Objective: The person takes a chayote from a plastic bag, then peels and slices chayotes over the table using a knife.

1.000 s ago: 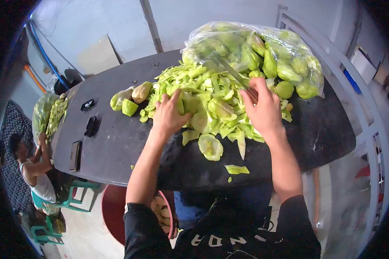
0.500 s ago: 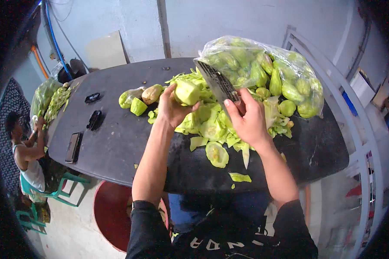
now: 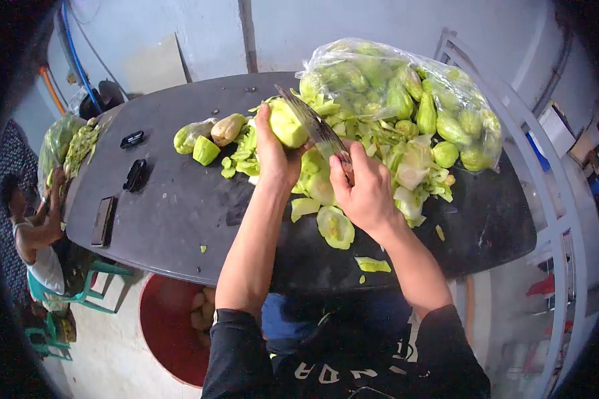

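Observation:
My left hand (image 3: 276,156) is wrapped round a peeled pale-green chayote (image 3: 287,124), held up over the table. In my right hand (image 3: 366,189) is the handle of a broad-bladed knife (image 3: 316,126); its blade slants up and left, right beside the chayote. Whether the edge touches it I cannot tell. Beneath and behind both hands lies a heap of green peelings and cut pieces (image 3: 414,163). A cut slice (image 3: 335,227) rests on the dark table near the front. Left of my left hand are two whole chayotes (image 3: 227,129) and a cut chunk (image 3: 206,151).
A clear plastic bag of chayotes (image 3: 406,100) lies at the back right of the dark table (image 3: 173,213). Black items and a phone-like object (image 3: 104,221) are at the left. Below stands a red tub (image 3: 170,326). Another person (image 3: 40,239) sits at the far left.
The knife blade has come left, next to the chayote. My left hand has turned and moved slightly right with the chayote. The camera view has shifted a little.

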Available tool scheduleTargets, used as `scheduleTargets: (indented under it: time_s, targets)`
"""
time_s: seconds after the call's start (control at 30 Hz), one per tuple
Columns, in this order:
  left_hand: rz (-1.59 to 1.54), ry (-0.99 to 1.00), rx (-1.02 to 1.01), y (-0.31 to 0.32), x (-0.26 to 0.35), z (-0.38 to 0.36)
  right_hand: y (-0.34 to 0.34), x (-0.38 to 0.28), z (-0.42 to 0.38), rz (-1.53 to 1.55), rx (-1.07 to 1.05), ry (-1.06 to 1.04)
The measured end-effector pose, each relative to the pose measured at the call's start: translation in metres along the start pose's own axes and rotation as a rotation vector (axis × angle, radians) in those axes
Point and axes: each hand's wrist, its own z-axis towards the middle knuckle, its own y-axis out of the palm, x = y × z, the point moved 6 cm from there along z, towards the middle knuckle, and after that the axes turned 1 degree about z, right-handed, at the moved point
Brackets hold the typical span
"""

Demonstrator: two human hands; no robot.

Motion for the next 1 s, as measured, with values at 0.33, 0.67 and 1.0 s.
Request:
scheduleTargets:
  time_s: [0.33,0.67,1.0]
  targets:
    - [0.106,0.035,0.038,-0.004,0.004,-0.004,0.0,-0.004,-0.005,0.03,0.03,-0.022]
    - [0.11,0.067,0.019,-0.004,0.006,-0.004,-0.002,-0.002,-0.012,0.04,0.034,0.024]
    - [0.003,0.265,0.019,-0.002,0.015,-0.009,0.002,-0.005,-0.017,0.077,0.036,0.074]
